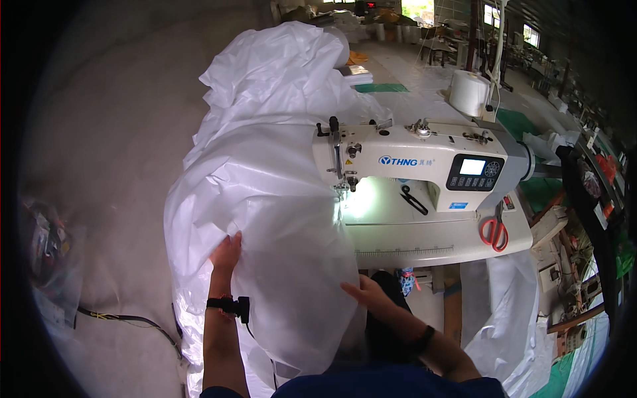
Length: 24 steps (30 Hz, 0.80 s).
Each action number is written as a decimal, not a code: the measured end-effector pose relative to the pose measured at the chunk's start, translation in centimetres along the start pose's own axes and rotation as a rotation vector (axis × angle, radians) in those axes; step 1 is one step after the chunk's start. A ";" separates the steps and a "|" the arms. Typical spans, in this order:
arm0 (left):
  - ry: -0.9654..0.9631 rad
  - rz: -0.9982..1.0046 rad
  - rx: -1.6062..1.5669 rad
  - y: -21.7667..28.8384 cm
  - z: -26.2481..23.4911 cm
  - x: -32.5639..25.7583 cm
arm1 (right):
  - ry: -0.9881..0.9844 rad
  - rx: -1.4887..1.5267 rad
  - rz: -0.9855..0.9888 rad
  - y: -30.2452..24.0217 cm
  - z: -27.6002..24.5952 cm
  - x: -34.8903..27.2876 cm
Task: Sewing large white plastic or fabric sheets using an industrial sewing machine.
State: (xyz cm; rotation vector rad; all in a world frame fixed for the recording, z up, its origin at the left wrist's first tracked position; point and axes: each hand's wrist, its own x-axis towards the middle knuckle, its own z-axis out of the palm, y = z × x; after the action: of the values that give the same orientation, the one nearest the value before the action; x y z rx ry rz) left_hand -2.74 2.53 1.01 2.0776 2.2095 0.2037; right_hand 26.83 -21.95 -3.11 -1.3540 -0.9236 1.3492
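A big white plastic sheet (292, 272) drapes in loose folds over the left end of a white sewing machine (398, 159) and hangs down toward me. My left hand (227, 252) is closed on a fold at the sheet's left side, its fingertips partly buried. At the sheet's right edge, below the machine bed, my right hand (368, 293) grips the plastic with its fingers over the edge; some fingers are hidden. The sheet passes beside the lit needle area, where the presser foot is hard to make out.
Black thread snips (414, 200) lie on the machine bed, and red-handled scissors (494, 233) rest near its right end. A white thread cone (469, 93) stands behind the machine. More plastic (501, 312) hangs at the right. A dark cable (136, 320) crosses the floor.
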 end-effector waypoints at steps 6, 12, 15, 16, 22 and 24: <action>0.090 0.410 -0.129 -0.1 3.5 5.1 | 0.137 0.050 0.049 -0.2 3.0 -0.4; -0.317 0.436 0.674 -7.4 4.4 11.5 | 0.111 -0.877 -0.887 8.1 3.7 4.3; 0.540 0.426 0.205 -10.1 4.8 3.8 | 0.161 -0.340 -0.124 0.5 6.2 -0.2; 0.492 0.370 -0.001 -0.1 2.2 -0.2 | 0.274 -0.334 -0.128 1.4 3.6 -0.3; 0.331 1.010 0.101 14.6 -3.8 -18.9 | 0.152 -0.457 -0.160 0.8 5.5 -0.6; 0.404 1.036 0.086 16.3 -2.0 -18.8 | 0.322 -0.259 -0.220 2.9 5.6 1.0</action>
State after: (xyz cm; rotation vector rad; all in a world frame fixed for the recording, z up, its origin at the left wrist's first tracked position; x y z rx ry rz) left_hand 14.13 -15.29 5.37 3.2380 1.0259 0.6407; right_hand 21.04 -21.02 -5.64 -1.5593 -1.0138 0.8354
